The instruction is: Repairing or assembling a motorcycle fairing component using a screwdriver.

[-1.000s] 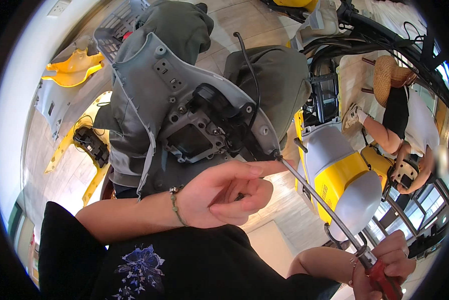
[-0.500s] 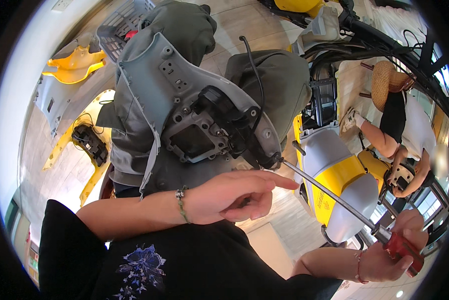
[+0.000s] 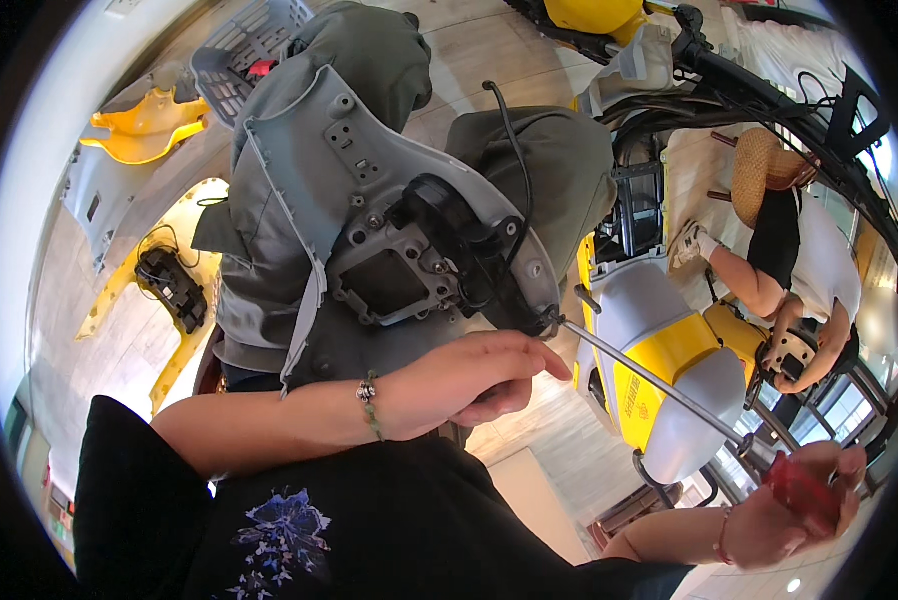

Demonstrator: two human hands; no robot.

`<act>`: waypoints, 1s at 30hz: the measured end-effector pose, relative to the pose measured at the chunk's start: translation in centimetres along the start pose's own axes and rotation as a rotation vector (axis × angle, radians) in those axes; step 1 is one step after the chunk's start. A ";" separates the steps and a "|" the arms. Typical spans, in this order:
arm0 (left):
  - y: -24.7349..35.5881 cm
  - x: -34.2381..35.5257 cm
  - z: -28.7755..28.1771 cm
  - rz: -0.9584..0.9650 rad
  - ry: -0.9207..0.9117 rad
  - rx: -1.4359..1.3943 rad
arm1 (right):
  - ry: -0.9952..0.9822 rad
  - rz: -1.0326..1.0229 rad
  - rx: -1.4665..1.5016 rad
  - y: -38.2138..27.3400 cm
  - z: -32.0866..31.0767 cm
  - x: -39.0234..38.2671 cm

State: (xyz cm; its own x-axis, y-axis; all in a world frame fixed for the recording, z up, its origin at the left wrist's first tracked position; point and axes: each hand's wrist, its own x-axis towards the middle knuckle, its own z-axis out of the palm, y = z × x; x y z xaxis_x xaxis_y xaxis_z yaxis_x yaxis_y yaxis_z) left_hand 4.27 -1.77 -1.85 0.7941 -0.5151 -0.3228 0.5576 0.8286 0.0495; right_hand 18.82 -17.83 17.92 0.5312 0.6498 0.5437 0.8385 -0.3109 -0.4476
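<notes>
A grey plastic vehicle panel [image 3: 319, 180] lies across my lap, with a black-and-grey mechanical unit [image 3: 394, 280] set in it and a black cable [image 3: 514, 150] rising from it. My left hand [image 3: 459, 385] hovers by the panel's lower edge, its index finger stretched out and the other fingers loosely bent, with nothing seen in it. At the lower right, my right hand [image 3: 789, 510] is around the red handle of a long screwdriver [image 3: 659, 382]; hand and handle are slightly blurred. The screwdriver's tip meets the panel's right-hand end near a black fitting [image 3: 539, 322].
On the left floor lie yellow panels [image 3: 149, 130] and a black part with wires [image 3: 169, 280]. A grey crate [image 3: 244, 50] stands at the upper left. To the right are a yellow-and-grey scooter body [image 3: 659, 360] and a person [image 3: 824, 250] bending over a part.
My right hand has opened its fingers slightly and shifted around the red handle. My left hand's index finger has drawn back a little. The screwdriver tip stays at the panel.
</notes>
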 end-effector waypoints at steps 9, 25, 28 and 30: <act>0.0 -0.2 0.0 -0.004 -0.001 -0.022 | -0.403 0.272 -0.265 -0.1 -9.2 1.6; -0.3 0.6 0.2 -0.002 0.054 0.024 | -0.896 0.178 -0.327 0.5 -5.8 5.5; -0.5 0.5 0.1 -0.017 0.044 0.023 | -0.874 0.154 -0.267 0.7 -5.8 5.5; -0.5 0.6 0.1 -0.018 0.024 0.025 | -0.998 0.053 -0.219 0.7 -7.0 6.0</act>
State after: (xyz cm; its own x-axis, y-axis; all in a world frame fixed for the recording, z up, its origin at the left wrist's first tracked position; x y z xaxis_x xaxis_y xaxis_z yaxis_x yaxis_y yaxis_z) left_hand 4.53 -2.49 -1.96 0.7779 -0.5246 -0.3460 0.5782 0.8132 0.0669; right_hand 23.47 -19.01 25.82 0.3085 0.8817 -0.3569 0.8740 -0.4108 -0.2595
